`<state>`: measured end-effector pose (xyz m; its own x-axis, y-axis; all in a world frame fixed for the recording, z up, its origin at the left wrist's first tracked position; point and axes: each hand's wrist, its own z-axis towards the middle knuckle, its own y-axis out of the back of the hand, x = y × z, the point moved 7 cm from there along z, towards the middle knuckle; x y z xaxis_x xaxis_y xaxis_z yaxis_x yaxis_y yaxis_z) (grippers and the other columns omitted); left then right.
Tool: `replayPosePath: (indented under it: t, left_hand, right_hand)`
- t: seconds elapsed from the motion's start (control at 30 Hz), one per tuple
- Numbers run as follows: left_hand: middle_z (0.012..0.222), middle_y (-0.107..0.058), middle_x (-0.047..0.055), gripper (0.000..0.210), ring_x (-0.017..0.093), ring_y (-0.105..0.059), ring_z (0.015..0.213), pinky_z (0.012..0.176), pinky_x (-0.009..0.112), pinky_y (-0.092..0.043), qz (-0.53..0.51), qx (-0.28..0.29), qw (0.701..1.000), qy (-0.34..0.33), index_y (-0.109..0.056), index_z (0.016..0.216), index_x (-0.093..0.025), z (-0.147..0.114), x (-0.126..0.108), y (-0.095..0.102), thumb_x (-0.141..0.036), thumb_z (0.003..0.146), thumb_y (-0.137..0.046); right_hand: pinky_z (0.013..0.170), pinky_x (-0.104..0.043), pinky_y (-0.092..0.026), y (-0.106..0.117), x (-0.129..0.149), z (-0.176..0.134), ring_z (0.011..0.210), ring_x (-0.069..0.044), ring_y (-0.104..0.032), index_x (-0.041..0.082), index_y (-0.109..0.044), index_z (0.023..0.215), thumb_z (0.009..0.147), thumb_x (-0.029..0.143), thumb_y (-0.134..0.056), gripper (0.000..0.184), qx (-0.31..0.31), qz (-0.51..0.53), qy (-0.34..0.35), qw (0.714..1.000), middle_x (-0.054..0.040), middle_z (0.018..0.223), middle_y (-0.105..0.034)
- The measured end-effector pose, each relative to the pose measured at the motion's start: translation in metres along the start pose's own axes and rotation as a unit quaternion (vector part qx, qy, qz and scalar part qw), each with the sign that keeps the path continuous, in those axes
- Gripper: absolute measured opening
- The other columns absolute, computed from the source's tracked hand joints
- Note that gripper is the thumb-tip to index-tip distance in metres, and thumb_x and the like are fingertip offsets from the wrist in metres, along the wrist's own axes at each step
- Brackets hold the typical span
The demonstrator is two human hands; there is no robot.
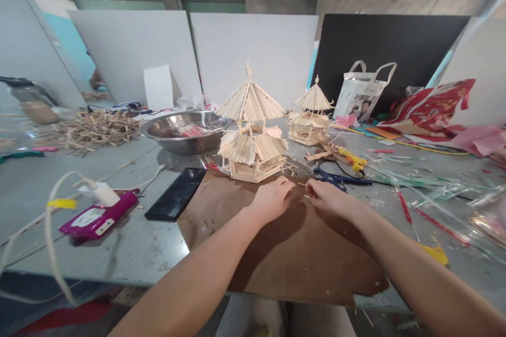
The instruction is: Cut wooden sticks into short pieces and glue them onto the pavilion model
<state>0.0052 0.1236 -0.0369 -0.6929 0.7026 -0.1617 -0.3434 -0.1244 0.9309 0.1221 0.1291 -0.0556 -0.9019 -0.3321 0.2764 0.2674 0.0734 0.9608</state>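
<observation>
Over the brown sheet (300, 258), my left hand (273, 199) is closed, fingertips curled together; whatever they pinch is hidden. My right hand (329, 198) faces it a short gap away, also closed, with the tip of a thin pale stick (301, 184) poking out from its fingers. Just beyond my left hand stands a two-tiered pavilion model (253, 150) built of pale wooden sticks, upright on the sheet's far edge. A second, similar stick pavilion (310, 121) sits farther back to the right. Blue-handled pliers (334, 179) lie beyond my right hand.
A black phone (176, 195) and a purple power strip (100, 217) with a white plug lie left. Behind them are a steel bowl (185, 134) and a stick pile (97, 129). A yellow glue gun (351, 159), plastic wrappers (438, 195) and a white bag (359, 95) occupy the right.
</observation>
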Motion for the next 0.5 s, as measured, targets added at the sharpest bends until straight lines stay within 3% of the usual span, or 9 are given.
replayPosePath:
  t: [0.17,0.3,0.43,0.5]
  left_hand:
    - [0.093,-0.058,0.005,0.025,0.017,-0.056,0.084,0.067,0.028,-0.044,0.048,0.026,0.998,-0.042,-0.054,0.091,-0.019,-0.001,-0.012,-0.005,-0.03,0.083,-0.033]
    - [0.086,-0.06,0.005,0.026,0.018,-0.057,0.078,0.065,0.029,-0.043,0.061,0.035,0.997,-0.035,-0.055,0.087,-0.018,-0.001,-0.012,-0.008,-0.031,0.083,-0.033]
    - [0.077,-0.061,0.002,0.02,0.014,-0.056,0.071,0.062,0.024,-0.041,-0.024,0.009,1.0,-0.013,-0.055,0.079,-0.018,0.002,-0.008,-0.005,-0.032,0.079,-0.041]
    - [0.071,-0.06,0.0,0.017,0.012,-0.054,0.067,0.06,0.022,-0.039,-0.089,-0.007,0.996,-0.004,-0.055,0.074,-0.019,0.003,-0.005,-0.004,-0.03,0.078,-0.044]
  right_hand:
    - [0.056,-0.022,-0.035,0.0,0.018,0.003,0.06,-0.01,-0.045,0.019,-0.044,0.077,0.067,0.017,-0.047,0.011,-0.033,0.19,0.034,0.981,0.0023,0.067,-0.051]
    - [0.055,-0.023,-0.037,-0.005,0.014,0.002,0.058,-0.009,-0.046,0.018,-0.043,0.077,0.064,0.018,-0.051,0.015,-0.055,0.35,0.034,0.935,0.0035,0.068,-0.049]
    - [0.054,-0.024,-0.04,-0.008,0.01,-0.002,0.054,-0.009,-0.05,0.019,-0.042,0.075,0.064,0.022,-0.054,0.017,-0.033,0.486,0.027,0.873,0.0052,0.061,-0.051]
    - [0.055,-0.025,-0.041,-0.005,0.009,-0.003,0.052,-0.01,-0.052,0.018,-0.042,0.074,0.065,0.026,-0.056,0.018,-0.038,0.508,0.014,0.86,0.0054,0.056,-0.052]
